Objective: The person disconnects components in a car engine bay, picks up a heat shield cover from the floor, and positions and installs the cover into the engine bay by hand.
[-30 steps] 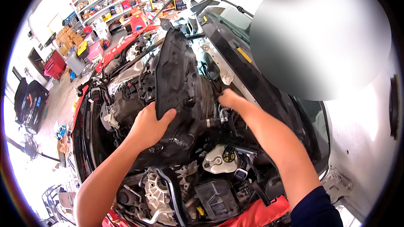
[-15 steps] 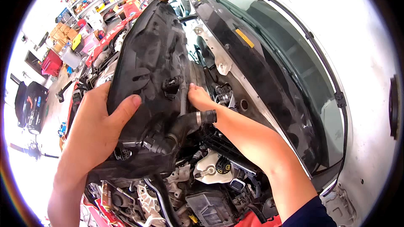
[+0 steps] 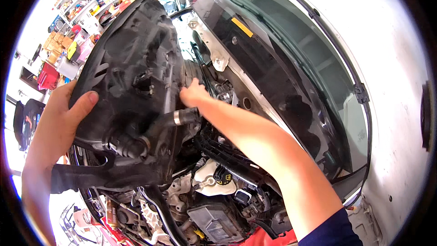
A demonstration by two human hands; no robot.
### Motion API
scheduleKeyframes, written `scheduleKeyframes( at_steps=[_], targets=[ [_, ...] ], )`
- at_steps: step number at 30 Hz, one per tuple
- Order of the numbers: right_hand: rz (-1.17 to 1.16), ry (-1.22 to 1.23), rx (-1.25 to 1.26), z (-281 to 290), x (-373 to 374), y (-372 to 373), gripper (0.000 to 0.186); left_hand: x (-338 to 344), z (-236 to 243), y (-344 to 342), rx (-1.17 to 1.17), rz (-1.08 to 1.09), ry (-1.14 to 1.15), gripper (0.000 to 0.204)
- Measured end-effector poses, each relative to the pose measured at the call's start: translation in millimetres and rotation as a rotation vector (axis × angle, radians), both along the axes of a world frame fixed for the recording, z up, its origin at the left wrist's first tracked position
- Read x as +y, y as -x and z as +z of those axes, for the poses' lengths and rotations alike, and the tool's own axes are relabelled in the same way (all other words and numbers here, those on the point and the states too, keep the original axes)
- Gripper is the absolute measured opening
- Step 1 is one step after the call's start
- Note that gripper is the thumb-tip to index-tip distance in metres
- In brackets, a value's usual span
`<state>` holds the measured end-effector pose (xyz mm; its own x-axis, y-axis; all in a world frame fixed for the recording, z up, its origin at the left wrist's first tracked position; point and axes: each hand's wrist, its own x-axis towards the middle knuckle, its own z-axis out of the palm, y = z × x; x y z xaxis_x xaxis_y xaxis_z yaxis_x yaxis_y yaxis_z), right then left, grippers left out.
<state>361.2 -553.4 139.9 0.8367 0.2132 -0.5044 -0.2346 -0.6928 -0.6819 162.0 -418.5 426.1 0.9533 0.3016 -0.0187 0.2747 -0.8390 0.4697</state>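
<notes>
"Checking for labels, which marks do you spot?"

"A yellow strip (image 3: 242, 27) is stuck on the dark panel (image 3: 259, 59) along the foot of the windshield (image 3: 318, 59); any lettering on it is too small for me to make out. Yellow markings also show on the black cap (image 3: 224, 176) of the white reservoir (image 3: 207, 184)."

"And the left hand (image 3: 63, 118)?"

"It comes in from the lower left, thumb laid on the upper face of the large black housing (image 3: 127, 50), the other fingers out of sight around its left edge. So it's partly closed, with that edge clasped between thumb and fingers."

"How about the right hand (image 3: 193, 93)?"

"That forearm reaches in diagonally from the lower right, elbow bent slightly, a dark blue sleeve (image 3: 330, 230) around the upper arm. The hand is at the housing's right side, just past a black hose (image 3: 159, 130) that ends in a silver clamp (image 3: 177, 118). Its fingers look partly curled; whether they grip the housing or merely touch it, I cannot tell."

"Where does the housing sit?"

"Between the two hands, tilted, its broad face toward the camera. Its near end overhangs some metal engine parts (image 3: 177, 193), and the white reservoir is near its lower right corner. Nearer still are a black box (image 3: 216, 223) and, beside that, a red cover (image 3: 268, 239)."
</notes>
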Motion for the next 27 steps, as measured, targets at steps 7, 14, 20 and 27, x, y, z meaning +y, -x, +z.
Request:
scheduleKeyframes(
  at_steps=[7, 14, 20, 27],
  targets=[
    [0.655, 0.603, -0.497, -48.2, -25.6, -45.4, 0.03, 49.8, -3.5, 5.0, 0.079, 0.171, 0.138, 0.048],
    [1.45, 1.026, -0.725, -93.2, -23.9, -78.0, 0.04, 52.4, -5.4, 8.3, 0.084, 0.104, 0.225, 0.044],
    [1.632, 1.258, -0.538, -134.6, 0.5, -81.3, 0.064, 37.5, 7.5, -1.4, 0.123, 0.089, 0.297, 0.044],
    [1.556, 1.001, -0.631, -134.5, -18.4, -89.8, 0.052, 38.3, 20.7, 0.6, 0.124, 0.048, 0.35, 0.052]
  ],
)
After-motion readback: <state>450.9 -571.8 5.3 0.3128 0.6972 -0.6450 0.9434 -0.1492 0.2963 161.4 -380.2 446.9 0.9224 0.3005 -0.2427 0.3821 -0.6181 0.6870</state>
